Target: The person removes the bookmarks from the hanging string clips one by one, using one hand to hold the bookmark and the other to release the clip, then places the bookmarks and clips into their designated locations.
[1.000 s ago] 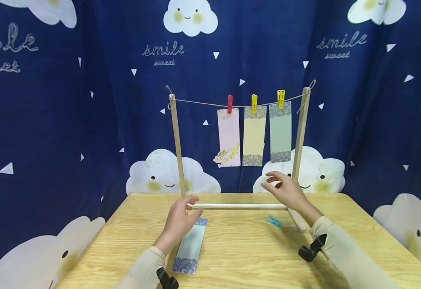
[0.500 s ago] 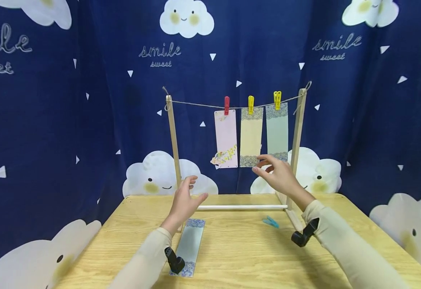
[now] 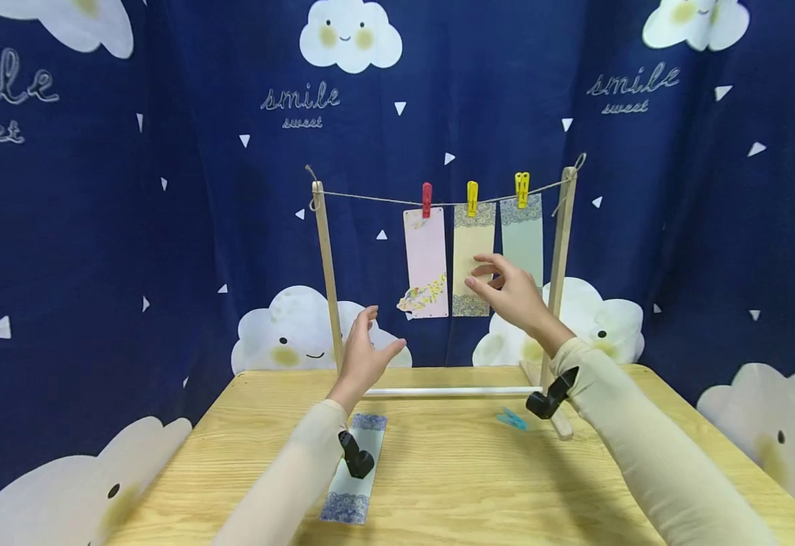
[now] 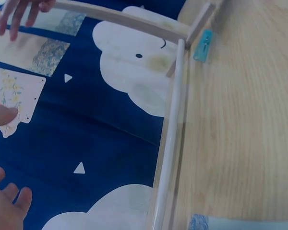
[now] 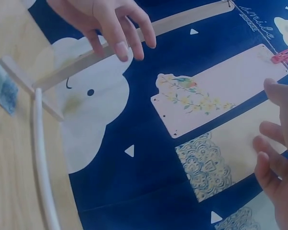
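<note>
Mid-frame I log left hand (image 3: 364, 356) and right hand (image 3: 514, 294), both relaxed and empty, likely approaching the pink card (image 3: 426, 254), next needing the red clip (image 3: 427, 200) pinched.

Pink rectangular card (image 3: 426, 246) is showing yellow floral sprig (image 3: 431, 293). Cream rectangular card (image 3: 471, 238) and pale-green rectangular card (image 3: 523, 241) are bearing grey-blue lace bands (image 3: 471, 305). Navy cloth curtain (image 3: 97, 265) is displaying white clouds (image 3: 351, 38) and triangles (image 3: 400, 108).

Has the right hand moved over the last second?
Yes, up and slightly left: in the head view, the right hand was lower than the hanging yellow card and green card, and now overlaps both.
</note>
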{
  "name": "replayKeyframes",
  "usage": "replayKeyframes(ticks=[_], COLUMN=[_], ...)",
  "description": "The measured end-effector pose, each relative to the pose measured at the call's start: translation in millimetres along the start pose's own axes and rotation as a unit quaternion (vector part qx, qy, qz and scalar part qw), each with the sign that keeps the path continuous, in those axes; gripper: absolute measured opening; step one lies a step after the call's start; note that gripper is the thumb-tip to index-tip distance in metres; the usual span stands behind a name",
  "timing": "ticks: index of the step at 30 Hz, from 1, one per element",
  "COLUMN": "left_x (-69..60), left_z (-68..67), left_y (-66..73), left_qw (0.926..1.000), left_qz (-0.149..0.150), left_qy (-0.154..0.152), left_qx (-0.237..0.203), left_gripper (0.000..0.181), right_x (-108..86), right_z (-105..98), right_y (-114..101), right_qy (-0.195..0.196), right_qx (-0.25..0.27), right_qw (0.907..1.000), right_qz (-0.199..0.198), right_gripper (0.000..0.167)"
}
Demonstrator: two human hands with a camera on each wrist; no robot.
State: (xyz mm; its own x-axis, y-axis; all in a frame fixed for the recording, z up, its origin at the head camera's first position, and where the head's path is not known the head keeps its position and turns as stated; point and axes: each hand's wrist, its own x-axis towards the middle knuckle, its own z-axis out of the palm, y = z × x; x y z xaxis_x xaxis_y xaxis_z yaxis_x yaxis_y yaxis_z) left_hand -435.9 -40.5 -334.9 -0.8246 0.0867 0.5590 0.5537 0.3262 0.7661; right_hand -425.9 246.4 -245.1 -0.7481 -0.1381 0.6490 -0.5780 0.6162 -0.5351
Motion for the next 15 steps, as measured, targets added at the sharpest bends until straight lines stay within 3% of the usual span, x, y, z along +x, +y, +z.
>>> replayKeyframes(ticks=[6, 12, 15], left_x=[18.8, 31.9, 34.5], left_z=[10.2, 20.7, 26.7], left_y=[-2.7, -5.5, -6.5], left_qw=[0.9963, 0.9875, 0.9843], left_qz=[-0.022, -0.056, -0.058], left_qy=[-0.027, -0.009, 0.003], left_qx=[-0.078, -0.147, -0.167], left_gripper=[0.086, 0.091, 0.091], right_x=[19.1, 36.3, 44.4], right_z=[-2.9, -4.0, -3.9], right_y=[-9.1, -25.9, -34.5], right_qy=[0.027, 0.051, 0.057], right_qx=[0.024, 0.061, 0.076], right_qw=[0.9993, 0.9965, 0.9949], right_qz=[-0.009, -0.028, -0.032], right_gripper=[0.056, 0.059, 0.059])
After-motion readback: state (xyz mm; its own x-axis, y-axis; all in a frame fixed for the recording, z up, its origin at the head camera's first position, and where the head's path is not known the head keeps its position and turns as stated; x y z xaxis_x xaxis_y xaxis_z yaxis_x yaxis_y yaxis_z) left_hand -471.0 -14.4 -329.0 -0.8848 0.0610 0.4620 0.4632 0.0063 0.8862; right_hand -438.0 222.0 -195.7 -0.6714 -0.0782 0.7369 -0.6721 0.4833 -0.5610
